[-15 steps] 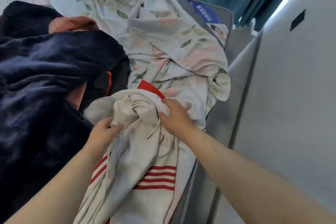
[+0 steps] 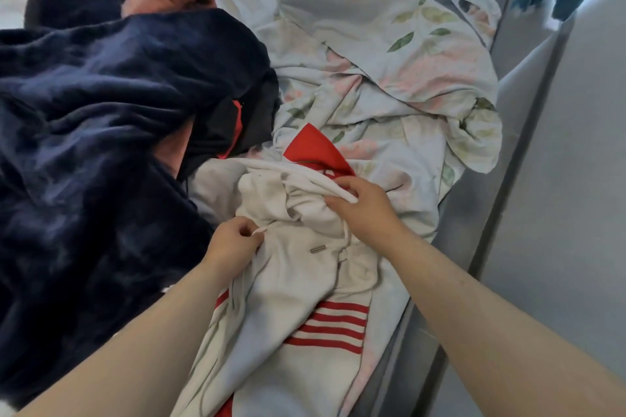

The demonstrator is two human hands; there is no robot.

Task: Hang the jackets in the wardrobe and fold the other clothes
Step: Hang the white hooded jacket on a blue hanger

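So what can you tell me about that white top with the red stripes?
It's a white hooded sweatshirt of soft, thick-looking fabric, crumpled on the floral sheet beside a navy blanket. Red stripes cross its front; a red panel shows at the hood. A drawstring with a metal tip lies on the chest. The left hand pinches fabric near the neck, the right hand pinches the hood's edge.

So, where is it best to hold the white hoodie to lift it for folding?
Grip the white hoodie at its neck end, one hand each side, coming from the near side. The hood lies bunched there, where the left hand and right hand pinch the cloth, so the striped body would probably hang straight.
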